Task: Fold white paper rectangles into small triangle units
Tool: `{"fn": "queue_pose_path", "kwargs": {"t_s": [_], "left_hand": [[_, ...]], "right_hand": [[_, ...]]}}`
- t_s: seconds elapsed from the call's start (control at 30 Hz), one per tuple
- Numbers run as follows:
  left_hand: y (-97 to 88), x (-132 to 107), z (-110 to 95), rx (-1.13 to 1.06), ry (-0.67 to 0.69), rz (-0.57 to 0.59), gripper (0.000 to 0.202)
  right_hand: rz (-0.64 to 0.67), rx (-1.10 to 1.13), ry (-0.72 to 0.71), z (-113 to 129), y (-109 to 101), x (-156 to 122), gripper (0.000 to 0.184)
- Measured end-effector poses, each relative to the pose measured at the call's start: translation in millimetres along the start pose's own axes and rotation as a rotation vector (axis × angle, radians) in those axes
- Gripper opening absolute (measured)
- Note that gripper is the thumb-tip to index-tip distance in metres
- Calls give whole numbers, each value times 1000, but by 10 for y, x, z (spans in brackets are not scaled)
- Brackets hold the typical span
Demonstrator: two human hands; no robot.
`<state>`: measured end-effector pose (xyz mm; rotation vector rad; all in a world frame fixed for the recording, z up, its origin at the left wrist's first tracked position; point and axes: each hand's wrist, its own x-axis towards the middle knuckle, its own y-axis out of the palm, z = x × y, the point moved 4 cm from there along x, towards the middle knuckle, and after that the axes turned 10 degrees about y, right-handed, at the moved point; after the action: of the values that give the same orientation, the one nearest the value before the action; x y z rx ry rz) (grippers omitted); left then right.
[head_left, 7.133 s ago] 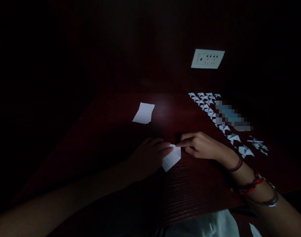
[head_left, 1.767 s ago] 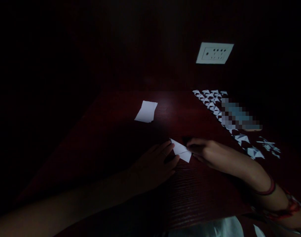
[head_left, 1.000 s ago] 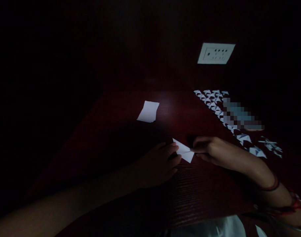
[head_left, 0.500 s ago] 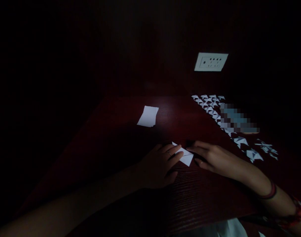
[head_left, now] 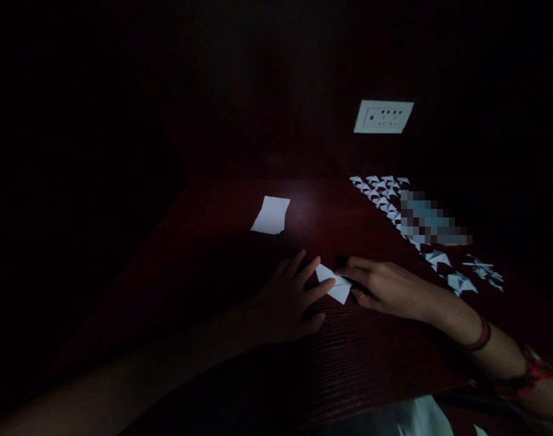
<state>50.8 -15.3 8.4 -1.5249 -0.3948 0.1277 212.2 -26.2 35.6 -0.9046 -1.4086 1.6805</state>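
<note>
A small white folded paper point(head_left: 333, 284) lies on the dark red wooden table point(head_left: 349, 357) between my hands. My left hand point(head_left: 291, 298) rests flat, fingers stretched and spread, with a fingertip pressing on the paper's left part. My right hand point(head_left: 382, 286) lies on the paper's right edge, its index finger extended along the fold and the other fingers curled under. A ring shows on my left hand; red bands circle my right wrist.
A stack of white paper slips point(head_left: 271, 215) lies further back. Several folded white paper pieces point(head_left: 380, 191) run in rows along the right side, with more point(head_left: 458, 281) near my right forearm. A white wall socket point(head_left: 383, 116) is behind. The surroundings are dark.
The paper went from a larger flat piece to a smaller folded shape. Over the last second my left fingers spread and flattened on it, and my right index finger slid along the fold.
</note>
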Motion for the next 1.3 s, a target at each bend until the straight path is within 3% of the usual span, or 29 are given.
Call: {"fn": "queue_pose_path", "kwargs": {"t_s": [0.37,0.7,0.93,1.2,1.3], "left_hand": [[13,-12,9,-1,-11,-15,54],[7,-5,-4,-13,-30,-22,55],[21,-2,7,-31,-74,1,61],[29,-10,15,-64,-83,-6,60],[12,-8,19,-68,-83,-32,59]], "right_hand": [[10,4,-78,6,-27,103,42],[28,-56,-51,-76,-68,-120,46],[45,25,-18,-120,-73,-219,33],[-232,110,174,-80,113,-234,25],[-280,119,185,-30,136,-186,24]]}}
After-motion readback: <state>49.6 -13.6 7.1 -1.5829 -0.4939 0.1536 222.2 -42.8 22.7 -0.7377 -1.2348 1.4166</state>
